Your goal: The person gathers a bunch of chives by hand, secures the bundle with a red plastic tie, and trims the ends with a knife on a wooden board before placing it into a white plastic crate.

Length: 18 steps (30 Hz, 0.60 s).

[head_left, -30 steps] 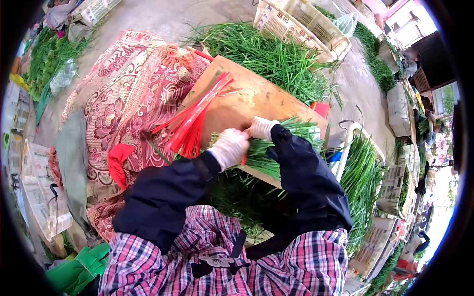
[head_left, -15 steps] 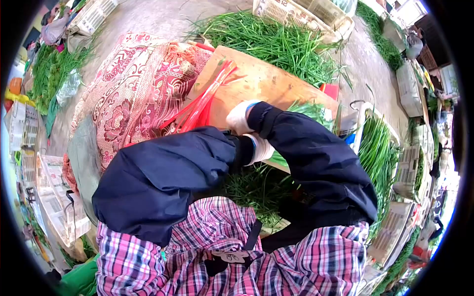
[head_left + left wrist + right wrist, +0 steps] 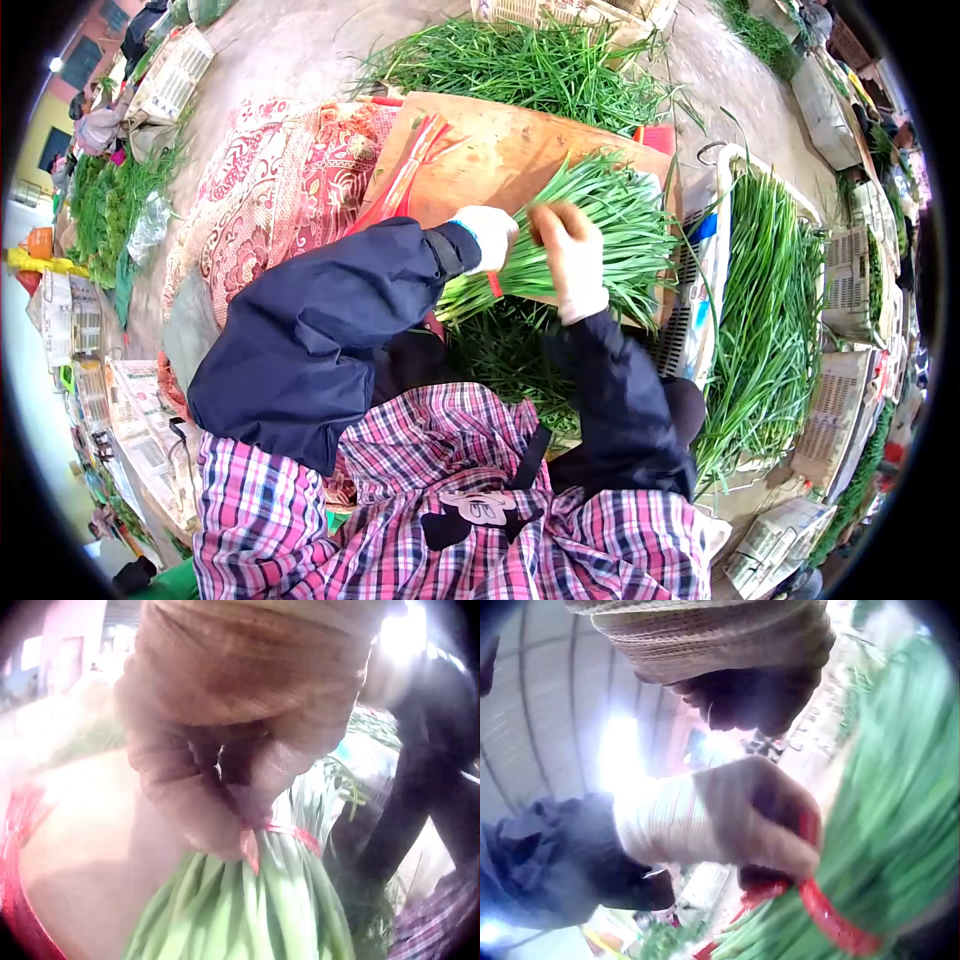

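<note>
The bunch of greens (image 3: 600, 235) is lying across the near edge of the wooden board (image 3: 480, 140), its pale stalks pointing toward the person's left side and its loose leaves fanning out toward the right. A red band (image 3: 495, 284) is circling the stalk part of the bunch. The left hand (image 3: 490, 238), in a white glove, is pinching the red band between thumb and fingers right against the stalks, as both wrist views are showing. The right hand (image 3: 572, 255), also gloved, is hovering above the leaves, just beside the left hand; its fingers are curling inward in a narrow, closed shape around nothing visible. Red strips (image 3: 400, 185) are lying on the left part of the board and reaching over its edge by the patterned red cloth (image 3: 270, 190). Beyond the far edge of the board, a pile of greens (image 3: 520, 75) is spreading over the floor (image 3: 290, 50). On the right, a white crate (image 3: 712, 300) is standing near the board and holding long greens (image 3: 765, 320), some of them hanging over its rim.
</note>
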Available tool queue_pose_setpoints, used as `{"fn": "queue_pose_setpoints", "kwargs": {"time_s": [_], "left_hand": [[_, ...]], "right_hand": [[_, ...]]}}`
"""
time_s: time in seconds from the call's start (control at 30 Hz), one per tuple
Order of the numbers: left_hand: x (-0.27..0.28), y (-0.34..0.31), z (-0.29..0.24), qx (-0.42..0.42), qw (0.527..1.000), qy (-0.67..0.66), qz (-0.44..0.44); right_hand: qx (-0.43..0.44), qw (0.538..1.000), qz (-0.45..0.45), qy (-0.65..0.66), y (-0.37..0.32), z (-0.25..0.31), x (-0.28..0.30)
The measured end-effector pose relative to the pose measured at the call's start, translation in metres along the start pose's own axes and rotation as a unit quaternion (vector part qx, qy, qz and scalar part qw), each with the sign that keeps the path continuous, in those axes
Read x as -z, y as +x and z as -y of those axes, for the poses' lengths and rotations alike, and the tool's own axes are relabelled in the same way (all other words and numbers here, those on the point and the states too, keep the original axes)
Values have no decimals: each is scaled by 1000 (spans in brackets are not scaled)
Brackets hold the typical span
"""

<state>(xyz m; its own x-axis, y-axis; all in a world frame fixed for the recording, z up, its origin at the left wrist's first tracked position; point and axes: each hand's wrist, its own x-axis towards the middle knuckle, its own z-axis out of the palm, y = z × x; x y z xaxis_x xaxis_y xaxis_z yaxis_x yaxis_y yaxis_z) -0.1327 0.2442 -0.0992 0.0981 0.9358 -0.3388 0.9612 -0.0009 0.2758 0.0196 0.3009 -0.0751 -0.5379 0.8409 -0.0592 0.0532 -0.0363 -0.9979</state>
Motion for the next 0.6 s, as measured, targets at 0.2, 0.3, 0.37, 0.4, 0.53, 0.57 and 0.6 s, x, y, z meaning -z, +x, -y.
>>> {"fn": "queue_pose_setpoints", "kwargs": {"time_s": [0.2, 0.3, 0.37, 0.4, 0.53, 0.57, 0.6], "left_hand": [[25, -3, -11, 67, 992, -82, 72], [6, 0, 0, 45, 998, -33, -7], [6, 0, -4, 69, 997, -22, -9], [10, -2, -6, 72, 997, -23, -2], [18, -17, -3, 94, 984, -150, 31], [17, -24, 0, 158, 944, -287, 29], [17, -30, 3, 216, 882, -418, 27]], "right_hand": [[-111, 991, 30, 62, -84, -62, -43], [-46, 982, 10, -186, -78, -43, -51], [-5, 967, -6, -256, -74, -41, -55], [-3, 961, -11, -276, -72, -45, -57], [81, 948, -76, -299, -70, -48, -53], [83, 939, -62, -327, -68, -46, -47], [85, 929, -48, -356, -65, -43, -40]]}}
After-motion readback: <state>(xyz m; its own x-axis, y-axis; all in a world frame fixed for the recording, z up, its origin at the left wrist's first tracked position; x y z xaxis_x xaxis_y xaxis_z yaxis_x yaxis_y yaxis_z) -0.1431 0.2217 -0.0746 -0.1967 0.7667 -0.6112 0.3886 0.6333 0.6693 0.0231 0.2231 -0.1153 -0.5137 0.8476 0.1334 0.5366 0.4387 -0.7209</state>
